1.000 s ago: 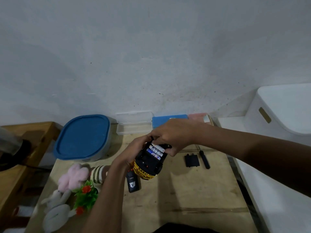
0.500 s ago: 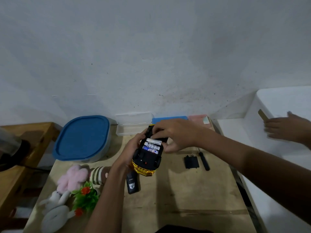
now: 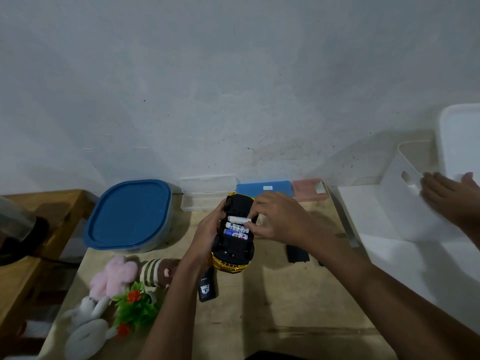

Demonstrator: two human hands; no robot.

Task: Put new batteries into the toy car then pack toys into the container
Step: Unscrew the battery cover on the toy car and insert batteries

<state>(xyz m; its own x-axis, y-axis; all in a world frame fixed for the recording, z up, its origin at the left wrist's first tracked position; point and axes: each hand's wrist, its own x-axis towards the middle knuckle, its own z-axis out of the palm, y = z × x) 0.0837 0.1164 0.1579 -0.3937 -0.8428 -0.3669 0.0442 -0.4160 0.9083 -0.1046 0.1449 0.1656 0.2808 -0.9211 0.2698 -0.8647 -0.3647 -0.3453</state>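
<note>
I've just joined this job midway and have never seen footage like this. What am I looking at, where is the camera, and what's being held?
No machine here: a person works bare-handed, and the single camera sits on their head, looking forward and down. The left hand grips an upturned toy car, its bay open with three batteries showing. The right hand has fingertips on them; pinching or pressing, I cannot tell. On the wooden table lie plush toys, a blue-lidded container and a black cover. The far-right hand on the white bin seems to be someone else's.
</note>
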